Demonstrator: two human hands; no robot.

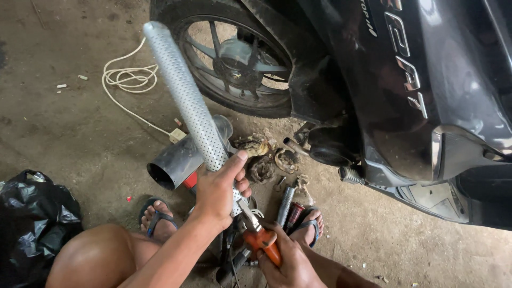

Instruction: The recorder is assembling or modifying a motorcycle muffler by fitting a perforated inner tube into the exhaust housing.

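Observation:
My left hand (217, 188) grips the lower end of a long perforated metal tube (184, 90), which slants up and away to the left. My right hand (285, 256) is closed on orange-handled pliers (260, 234), whose jaws meet the tube's bottom end just below my left hand. Both hands are over my feet in sandals (154, 213). On the floor behind the tube lies a grey cylindrical exhaust shell (178, 160) with its open mouth toward me.
A dark scooter (405, 90) fills the right, its rear wheel (240, 58) at top centre. Rusty clumps of packing (264, 157) and small tools (288, 205) lie by my feet. A white cable (128, 80) coils at the left. A black plastic bag (32, 218) sits at bottom left.

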